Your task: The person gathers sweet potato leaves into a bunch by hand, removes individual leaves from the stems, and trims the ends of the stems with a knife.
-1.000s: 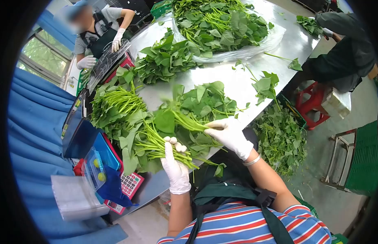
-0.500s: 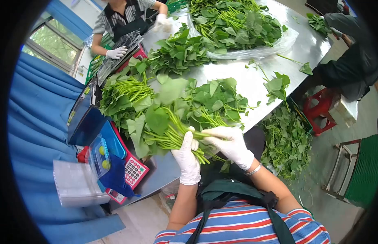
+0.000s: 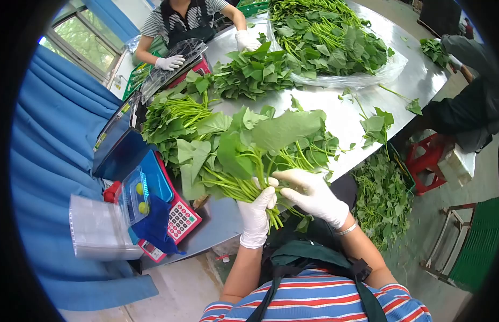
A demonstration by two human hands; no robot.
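Note:
White-gloved, my left hand (image 3: 255, 213) is wrapped round a bunch of leafy green stems (image 3: 233, 182), whose cut ends stick out below the fist. My right hand (image 3: 314, 196), also gloved, is at the right side of the bunch, thumb and fingers apart around the stems' edge; whether it grips a stem is hard to tell. A large leaf (image 3: 290, 131) stands up above both hands. Behind the bunch, more leafy stems (image 3: 177, 115) lie in piles on the metal table (image 3: 340, 115).
A pink scale (image 3: 181, 221), a blue tray (image 3: 159, 177) and plastic packs (image 3: 99, 228) are at left. A co-worker's gloved hands (image 3: 170, 63) are across the table. Another person's sleeve (image 3: 469, 51) shows at right, above a red stool (image 3: 424, 161). Greens (image 3: 383, 196) fill a floor crate.
The view has shifted, moving the table contents rightward. My right hand's fingers have spread from a pinch on the stems. A large leaf now stands higher above the bunch. The co-worker's hand has lowered toward the leaves.

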